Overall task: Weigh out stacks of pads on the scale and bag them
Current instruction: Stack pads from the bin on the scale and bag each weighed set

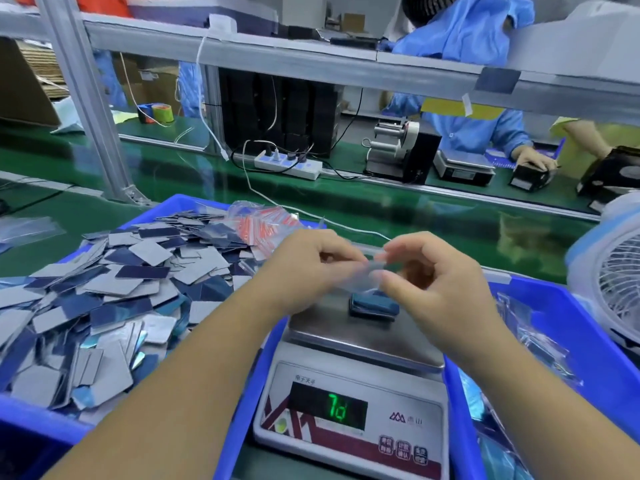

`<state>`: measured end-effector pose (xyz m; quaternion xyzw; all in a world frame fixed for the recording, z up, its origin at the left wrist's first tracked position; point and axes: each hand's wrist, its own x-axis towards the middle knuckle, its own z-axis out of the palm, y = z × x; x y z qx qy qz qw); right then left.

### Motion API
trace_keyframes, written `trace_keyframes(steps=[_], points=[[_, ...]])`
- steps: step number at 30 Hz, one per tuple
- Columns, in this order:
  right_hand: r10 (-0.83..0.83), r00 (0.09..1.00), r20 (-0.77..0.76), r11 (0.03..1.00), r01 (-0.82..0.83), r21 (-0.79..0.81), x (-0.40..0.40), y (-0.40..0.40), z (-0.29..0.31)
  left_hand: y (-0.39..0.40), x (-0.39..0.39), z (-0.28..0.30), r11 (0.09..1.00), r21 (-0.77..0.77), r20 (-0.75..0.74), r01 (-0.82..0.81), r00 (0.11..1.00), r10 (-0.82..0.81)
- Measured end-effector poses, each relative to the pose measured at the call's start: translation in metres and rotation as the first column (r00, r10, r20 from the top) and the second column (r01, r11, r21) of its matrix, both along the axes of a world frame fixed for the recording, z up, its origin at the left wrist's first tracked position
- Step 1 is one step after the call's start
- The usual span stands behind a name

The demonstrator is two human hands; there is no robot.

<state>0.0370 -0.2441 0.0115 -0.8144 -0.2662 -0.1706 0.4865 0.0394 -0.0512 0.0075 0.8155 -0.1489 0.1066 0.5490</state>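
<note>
A small stack of blue pads (374, 305) lies on the steel platform of the scale (349, 327), whose green display reads 70. Just above the stack, my left hand (304, 268) and my right hand (427, 271) pinch the two sides of a small clear plastic bag (370, 268) between them. To the left, a blue bin (31, 417) holds a heap of loose grey and blue pads (114, 292). A bundle of empty clear bags with red strips (266, 221) lies at the far end of that heap.
A second blue bin (554, 306) on the right holds filled bags. A white fan (609, 282) stands at the right edge. Beyond the bins run a green conveyor belt (398, 209), a power strip (287, 164) and cables. People in blue coats work across the belt.
</note>
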Motion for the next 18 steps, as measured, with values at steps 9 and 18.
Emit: trace_keyframes(steps=[9,18], points=[[-0.179,0.982,-0.064,0.983,0.176,-0.059,0.018,-0.013,-0.012,0.010,0.003,-0.005,0.991,-0.031,-0.110,-0.131,0.986,0.127],[-0.203,0.975,-0.085,0.955,0.178,-0.239,0.020,-0.010,-0.015,0.005,0.005,-0.006,0.981,-0.124,-0.158,-0.150,0.979,0.130]])
